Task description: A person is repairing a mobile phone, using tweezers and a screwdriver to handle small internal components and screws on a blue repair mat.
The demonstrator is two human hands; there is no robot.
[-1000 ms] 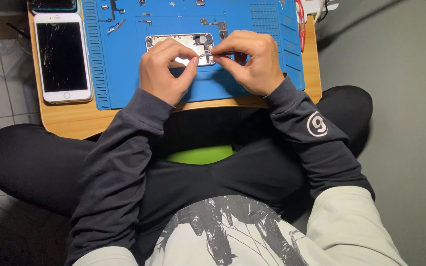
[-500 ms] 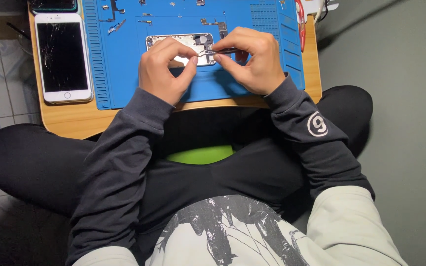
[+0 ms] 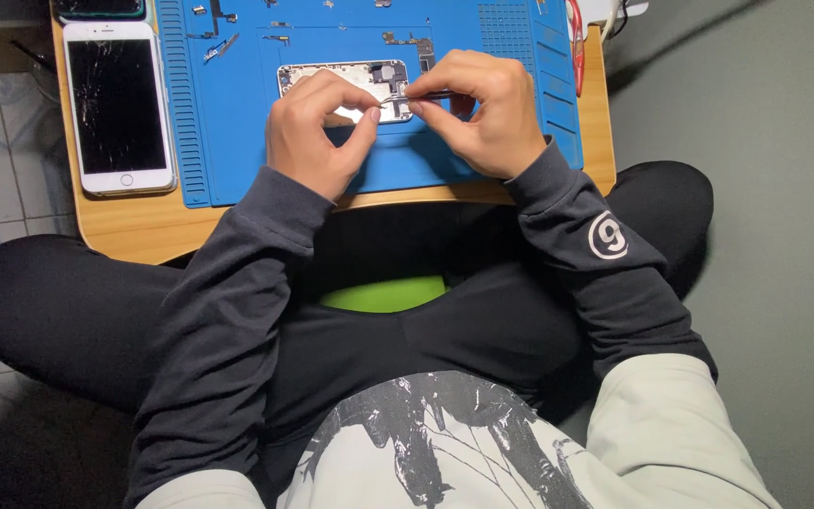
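From the head camera, I am looking down at a blue work mat (image 3: 237, 141) lying on a small wooden table (image 3: 134, 226), and everything else sits relative to that mat. An opened phone body (image 3: 332, 75) is lying on the mat's upper middle, its insides facing up. My left hand (image 3: 317, 132) is resting on the near edge of the phone body, its grip pressed together with thumb and forefinger meeting over the phone's right part. My right hand (image 3: 482, 113) is hovering just right of it, its grip pinching thin metal tweezers (image 3: 421, 96) whose tip is pointing left into the phone body, close to my left fingertips. Small loose parts (image 3: 219, 47) are lying scattered along the mat's far edge. Just left of the mat, a white phone with a cracked screen (image 3: 117, 108) is lying face up on the table.
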